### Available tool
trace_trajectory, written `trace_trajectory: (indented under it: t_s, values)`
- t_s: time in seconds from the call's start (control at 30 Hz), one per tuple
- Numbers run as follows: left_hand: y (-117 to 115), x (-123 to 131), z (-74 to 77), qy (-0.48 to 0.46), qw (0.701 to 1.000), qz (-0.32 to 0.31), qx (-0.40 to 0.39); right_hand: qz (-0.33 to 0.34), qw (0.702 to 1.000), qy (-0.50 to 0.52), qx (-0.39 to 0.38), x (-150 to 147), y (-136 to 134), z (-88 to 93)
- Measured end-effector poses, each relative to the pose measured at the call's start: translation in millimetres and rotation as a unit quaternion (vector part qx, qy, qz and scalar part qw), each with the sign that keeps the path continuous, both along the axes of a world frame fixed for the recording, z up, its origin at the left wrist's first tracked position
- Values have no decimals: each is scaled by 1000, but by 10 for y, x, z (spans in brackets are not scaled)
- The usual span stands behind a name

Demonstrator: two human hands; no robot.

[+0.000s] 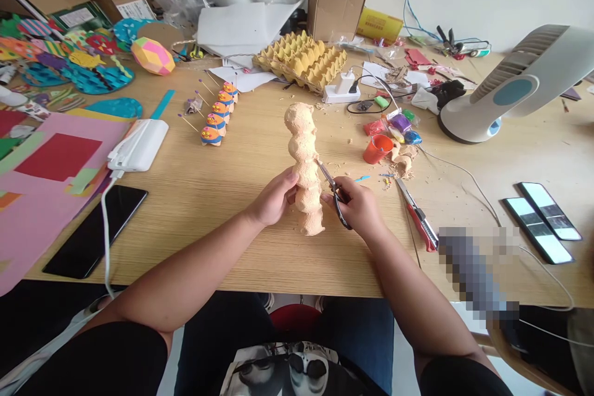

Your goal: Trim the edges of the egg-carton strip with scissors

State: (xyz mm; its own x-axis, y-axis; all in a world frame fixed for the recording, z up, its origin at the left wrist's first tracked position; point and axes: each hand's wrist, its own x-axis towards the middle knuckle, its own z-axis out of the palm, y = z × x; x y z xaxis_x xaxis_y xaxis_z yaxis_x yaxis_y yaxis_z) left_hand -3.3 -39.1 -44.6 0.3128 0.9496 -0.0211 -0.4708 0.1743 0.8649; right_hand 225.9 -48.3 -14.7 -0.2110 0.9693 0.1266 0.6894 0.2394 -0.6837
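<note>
A peach-coloured strip of egg carton cups (306,151) stands out from my left hand (273,198), whose thumb and fingers grip its left side. In my right hand (359,207) is a pair of scissors (335,189) with dark handles. Their blades meet the strip's right edge near its middle; whether they cut into it I cannot tell. Left of the strip sits a painted egg carton caterpillar (219,112) in orange and blue, with thin sticks beside it. To the right lie a red cup (377,148) and a utility knife (420,216).
A yellow egg tray (301,62) and a white power strip (341,93) lie farther back. At the right stand a white fan (515,86) and two phones (538,229). Left are a black phone (97,232), a cabled white power bank (139,145) and pink paper (46,185).
</note>
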Motion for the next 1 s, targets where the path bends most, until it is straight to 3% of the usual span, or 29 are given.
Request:
trace_trajectory:
  t_s: [0.3,1.0]
  values:
    - [0,16,42,7,1000,-5,22,53,997,55,-19,26,-10,20]
    - [-22,38,142,26,999,-27,15,70,986,127,-81,30,24,-2]
